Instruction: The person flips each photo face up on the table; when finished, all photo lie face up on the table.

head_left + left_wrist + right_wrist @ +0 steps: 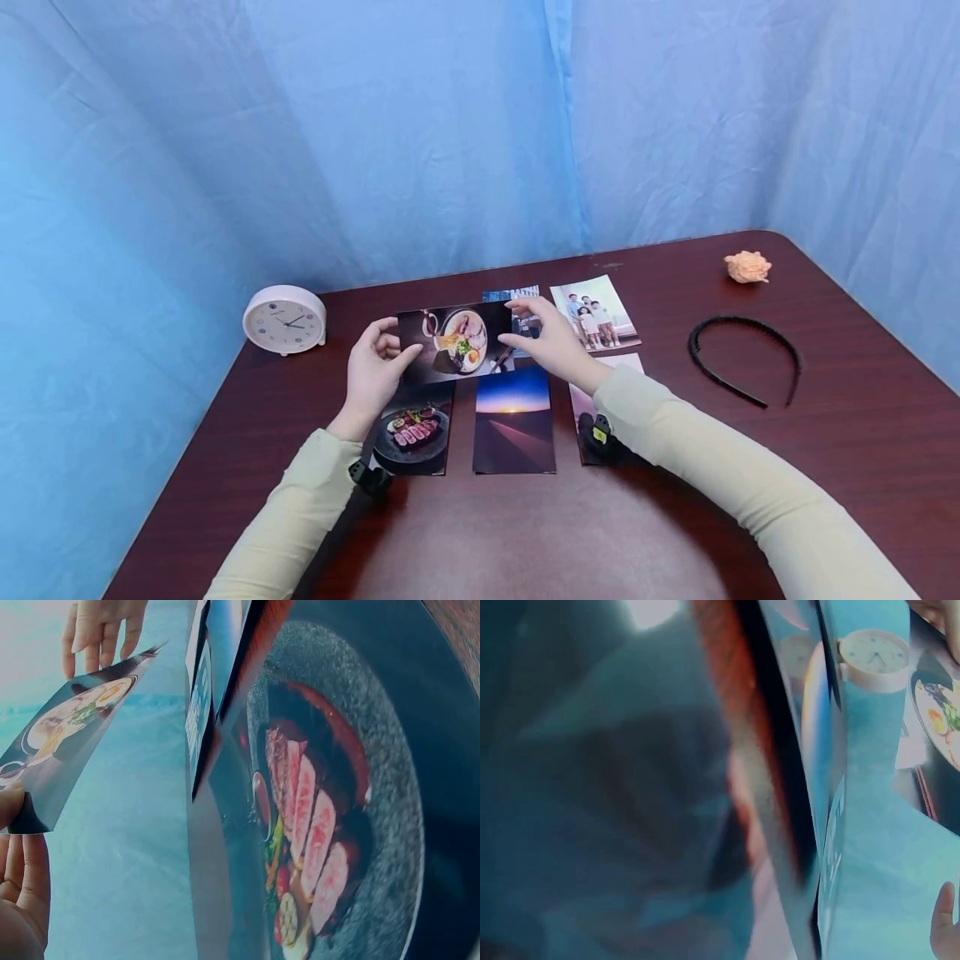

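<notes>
My left hand (373, 371) pinches the left end of a photo of a ramen bowl (461, 346), thumb on its face and fingers behind, above the table. My right hand (551, 340) is at the photo's other end, fingers spread around the edge. The right wrist view shows its thumb (945, 922) apart from the photo. Below lie a photo of sliced steak (411, 437), also large in the left wrist view, and a sunset photo (513, 425). A family photo (600, 317) lies behind. The held photo partly hides a bluish photo (525, 293); my right forearm partly covers a pinkish photo (581, 404).
A white round clock (285, 319) stands at the table's left edge. On the right are a black headband (693, 350) and, farther back, a peach flower-shaped object (747, 267). Blue curtains (420, 142) hang behind the dark red wooden table (517, 533).
</notes>
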Demonstrator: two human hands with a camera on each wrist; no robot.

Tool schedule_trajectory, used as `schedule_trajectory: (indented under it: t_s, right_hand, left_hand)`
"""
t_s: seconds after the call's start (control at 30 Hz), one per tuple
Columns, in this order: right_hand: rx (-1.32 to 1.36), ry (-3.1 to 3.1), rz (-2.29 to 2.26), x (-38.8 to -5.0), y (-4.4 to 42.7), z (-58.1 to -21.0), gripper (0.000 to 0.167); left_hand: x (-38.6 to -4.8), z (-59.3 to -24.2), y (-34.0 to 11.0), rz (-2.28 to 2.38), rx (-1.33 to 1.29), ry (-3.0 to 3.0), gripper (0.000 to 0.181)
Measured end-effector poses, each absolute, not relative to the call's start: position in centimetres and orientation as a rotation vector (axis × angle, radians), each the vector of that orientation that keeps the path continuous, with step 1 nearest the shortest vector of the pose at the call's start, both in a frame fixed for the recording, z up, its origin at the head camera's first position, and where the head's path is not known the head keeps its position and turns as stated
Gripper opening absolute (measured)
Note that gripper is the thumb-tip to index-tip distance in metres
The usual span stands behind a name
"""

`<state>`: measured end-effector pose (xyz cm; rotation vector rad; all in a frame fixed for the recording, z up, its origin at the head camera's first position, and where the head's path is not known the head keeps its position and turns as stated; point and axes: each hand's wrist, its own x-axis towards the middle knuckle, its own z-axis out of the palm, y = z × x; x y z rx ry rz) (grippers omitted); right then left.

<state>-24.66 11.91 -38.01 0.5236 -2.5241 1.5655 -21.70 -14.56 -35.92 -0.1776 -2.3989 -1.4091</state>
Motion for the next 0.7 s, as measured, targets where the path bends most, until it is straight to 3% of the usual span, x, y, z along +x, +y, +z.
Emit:
schedule_trajectory:
  t_s: [0.5,0.7]
  right_hand:
    - [0.656,-2.470,1.189,-24.2,11.6,-37.6,0.050]
    - [0.716,-2.505,1.166,-24.0,11.5,-37.3,0.036]
  left_hand:
    - [-21.1,-34.7,-14.7,-1.190,-0.370,-2.485,0.043]
    - [-20.7,-34.4,-14.2,-1.171,-0.460,-2.489,0.041]
